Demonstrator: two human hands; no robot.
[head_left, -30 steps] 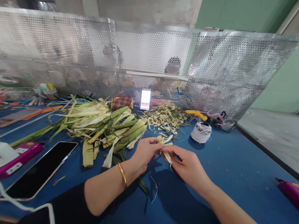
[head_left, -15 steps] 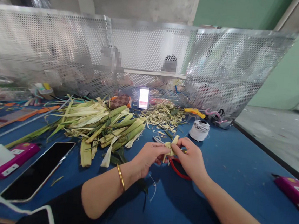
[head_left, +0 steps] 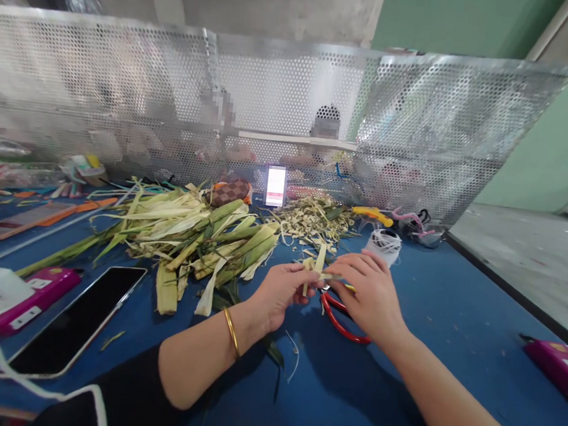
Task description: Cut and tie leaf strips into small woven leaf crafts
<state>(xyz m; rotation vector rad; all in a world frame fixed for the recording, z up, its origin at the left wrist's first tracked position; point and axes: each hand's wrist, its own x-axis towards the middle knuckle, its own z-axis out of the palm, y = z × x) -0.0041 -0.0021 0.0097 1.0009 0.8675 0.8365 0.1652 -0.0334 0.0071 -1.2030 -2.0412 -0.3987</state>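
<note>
Between finger and thumb, my left hand pinches a small folded piece of pale corn husk with strips sticking out. My right hand is at its right side, thumb and fingers closed on the end of one strip. Red-handled scissors lie on the blue table under my right hand, their blades partly hidden. Left of my hands is a heap of corn husks. Small husk scraps are piled beyond them. A white spool of string stands just behind my right hand.
A black-screened phone and a magenta power strip with a white cable lie at left. Another magenta strip is at the right edge. A perforated metal screen closes off the back, people behind it. A yellow tool lies near the screen.
My right hand has shifted right and its fingers have turned over the husk strip. The scissors' red handles have come into clearer view. My left hand keeps its pinch on the piece.
</note>
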